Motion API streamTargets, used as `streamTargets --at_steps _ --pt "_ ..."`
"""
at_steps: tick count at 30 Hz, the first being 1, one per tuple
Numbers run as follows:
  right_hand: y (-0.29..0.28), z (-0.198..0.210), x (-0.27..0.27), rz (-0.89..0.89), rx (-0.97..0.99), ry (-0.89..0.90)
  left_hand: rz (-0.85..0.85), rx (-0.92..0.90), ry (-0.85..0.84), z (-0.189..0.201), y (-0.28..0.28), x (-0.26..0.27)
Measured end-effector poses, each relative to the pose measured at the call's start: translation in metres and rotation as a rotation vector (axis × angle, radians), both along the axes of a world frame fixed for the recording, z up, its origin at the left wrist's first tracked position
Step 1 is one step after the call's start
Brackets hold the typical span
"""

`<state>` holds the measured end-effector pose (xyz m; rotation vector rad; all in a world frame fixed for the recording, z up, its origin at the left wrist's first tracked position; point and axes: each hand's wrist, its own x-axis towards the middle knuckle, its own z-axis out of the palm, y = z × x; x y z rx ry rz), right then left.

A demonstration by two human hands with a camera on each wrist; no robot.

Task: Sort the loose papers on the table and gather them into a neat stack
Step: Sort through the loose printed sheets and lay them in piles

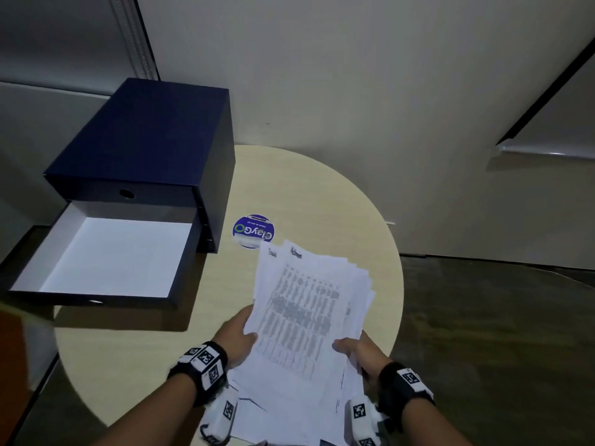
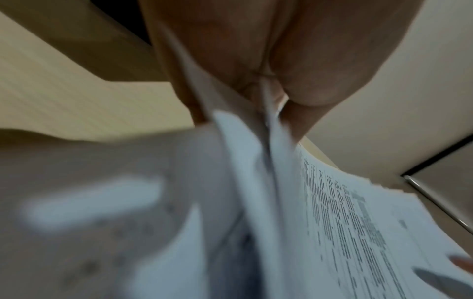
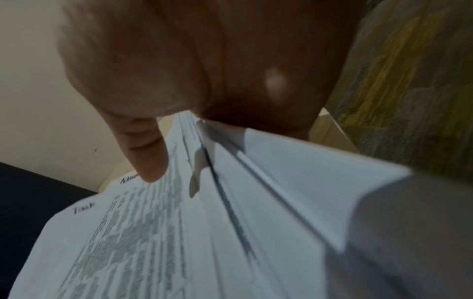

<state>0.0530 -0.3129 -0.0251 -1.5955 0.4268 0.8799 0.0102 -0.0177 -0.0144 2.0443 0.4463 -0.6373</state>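
Note:
A loose bundle of white printed papers (image 1: 306,304) is held above the round table, its sheets fanned and uneven at the far end. My left hand (image 1: 240,336) grips the bundle's left edge, thumb on top. My right hand (image 1: 357,349) grips the right edge, thumb on the top sheet. More white sheets (image 1: 273,410) lie under the bundle at the table's near edge. In the left wrist view the papers (image 2: 332,222) run out from between my fingers. In the right wrist view my thumb (image 3: 148,153) presses the printed top sheet (image 3: 133,242).
A dark blue drawer box (image 1: 145,146) stands at the table's left, its lower drawer (image 1: 109,255) pulled out with a white inside. A round blue sticker (image 1: 252,230) sits on the beige round table (image 1: 306,204). Walls stand close behind; dark floor lies to the right.

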Motion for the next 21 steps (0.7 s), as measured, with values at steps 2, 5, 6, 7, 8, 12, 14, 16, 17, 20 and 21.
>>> streamTargets --at_steps 2,5,6,7,8,12,14,16,17,20,21 --pt "-0.001 0.011 -0.003 0.040 0.019 -0.043 -0.052 -0.011 0.024 -0.003 -0.009 0.001" --pt "-0.006 0.002 -0.004 0.068 -0.026 -0.041 -0.066 -0.024 0.047 -0.007 -0.012 0.001" --pt "-0.004 0.002 -0.004 0.070 -0.045 -0.051 -0.046 -0.047 0.065 -0.012 -0.010 0.001" --pt "0.000 0.005 -0.005 0.049 -0.042 -0.079 -0.030 -0.049 0.062 -0.014 -0.009 0.002" --pt "0.003 0.003 -0.004 0.020 -0.047 -0.115 -0.012 -0.038 0.055 -0.016 -0.006 0.004" --pt "0.013 0.014 0.001 0.015 -0.034 -0.211 0.115 0.017 -0.020 -0.022 0.010 0.012" --pt "0.016 0.037 0.007 0.013 0.014 -0.259 0.320 -0.092 -0.106 0.013 0.011 0.017" --pt "0.020 0.069 0.013 -0.001 0.070 -0.300 0.511 -0.311 -0.184 0.051 0.008 0.022" --pt "0.022 0.084 0.017 -0.014 0.090 -0.329 0.551 -0.429 -0.223 0.069 0.008 0.025" --pt "0.030 0.112 0.030 -0.073 0.074 -0.462 0.522 -0.577 -0.355 0.111 0.006 0.034" --pt "0.032 0.113 0.035 -0.080 0.023 -0.494 0.529 -0.578 -0.392 0.118 0.006 0.037"
